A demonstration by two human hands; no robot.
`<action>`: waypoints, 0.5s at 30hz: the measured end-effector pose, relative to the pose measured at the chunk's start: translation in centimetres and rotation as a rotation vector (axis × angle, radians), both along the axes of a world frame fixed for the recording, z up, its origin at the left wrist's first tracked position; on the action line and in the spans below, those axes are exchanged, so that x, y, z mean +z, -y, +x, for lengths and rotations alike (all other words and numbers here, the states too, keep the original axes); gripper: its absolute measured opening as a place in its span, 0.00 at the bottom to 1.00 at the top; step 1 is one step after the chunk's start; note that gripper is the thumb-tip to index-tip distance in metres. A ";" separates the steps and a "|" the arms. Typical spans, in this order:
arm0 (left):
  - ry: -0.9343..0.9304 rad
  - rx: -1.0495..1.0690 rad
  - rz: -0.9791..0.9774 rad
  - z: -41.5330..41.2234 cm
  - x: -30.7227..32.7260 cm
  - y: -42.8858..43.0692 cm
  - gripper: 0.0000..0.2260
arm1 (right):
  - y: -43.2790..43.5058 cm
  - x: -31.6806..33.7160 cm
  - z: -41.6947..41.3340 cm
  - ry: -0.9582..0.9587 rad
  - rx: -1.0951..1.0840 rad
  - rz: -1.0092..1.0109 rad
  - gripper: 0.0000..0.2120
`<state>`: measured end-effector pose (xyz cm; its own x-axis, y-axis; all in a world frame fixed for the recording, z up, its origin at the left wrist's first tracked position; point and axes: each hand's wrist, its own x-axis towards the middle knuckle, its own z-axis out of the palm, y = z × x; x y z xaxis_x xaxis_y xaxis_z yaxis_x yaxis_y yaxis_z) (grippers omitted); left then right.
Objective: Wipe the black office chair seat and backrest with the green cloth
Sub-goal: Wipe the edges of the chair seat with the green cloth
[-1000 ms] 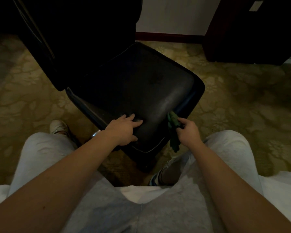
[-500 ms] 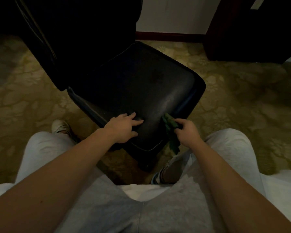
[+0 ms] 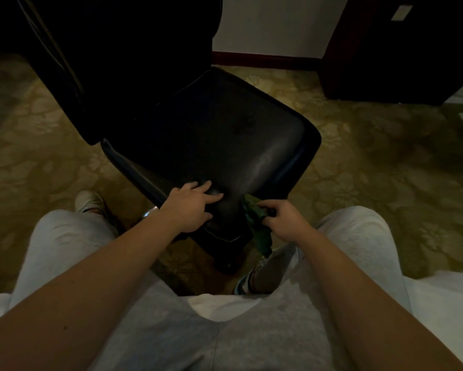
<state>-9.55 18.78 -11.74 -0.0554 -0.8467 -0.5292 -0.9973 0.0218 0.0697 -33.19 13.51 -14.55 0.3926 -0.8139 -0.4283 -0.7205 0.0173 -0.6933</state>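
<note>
The black office chair seat (image 3: 225, 140) stands in front of my knees, with its dark backrest (image 3: 112, 54) rising at the upper left. My left hand (image 3: 191, 207) rests on the seat's near corner, fingers spread on top and thumb over the front edge. My right hand (image 3: 285, 223) grips the bunched green cloth (image 3: 255, 223) against the seat's near right edge. The cloth's lower end hangs down beside the chair.
Patterned olive carpet (image 3: 385, 170) surrounds the chair. A dark wooden cabinet (image 3: 401, 49) stands at the upper right beside a white wall with a dark baseboard (image 3: 265, 58). My grey-trousered legs and shoes flank the chair's base. White bedding (image 3: 444, 303) lies at the lower right.
My right hand has slid the green cloth leftward and nearer along the seat's right edge toward the front corner. My left hand has stayed on the near corner.
</note>
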 end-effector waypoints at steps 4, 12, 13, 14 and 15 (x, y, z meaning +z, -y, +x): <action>-0.035 -0.021 0.046 0.7 0.5 0.3 0.29 | 0.1 0.0 0.0 0.013 -0.080 -0.007 0.20; -0.120 -0.049 0.044 1.5 0.2 -0.5 0.27 | 1.1 -0.3 -0.8 0.018 -0.280 -0.064 0.22; -0.103 -0.052 0.040 1.2 0.1 -0.5 0.27 | 0.9 -0.1 -0.7 0.024 -0.254 -0.054 0.21; -0.088 -0.053 0.037 1.0 0.2 -0.4 0.26 | 0.8 0.1 -0.5 0.035 -0.221 -0.034 0.21; -0.076 -0.051 0.033 0.7 0.3 -0.4 0.26 | 0.6 0.3 -0.4 0.041 -0.184 -0.001 0.21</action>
<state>-8.86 19.15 -11.49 -0.1394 -0.8238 -0.5494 -0.9867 0.0691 0.1469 -33.58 12.91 -14.22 0.2539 -0.8741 -0.4141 -0.6761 0.1458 -0.7222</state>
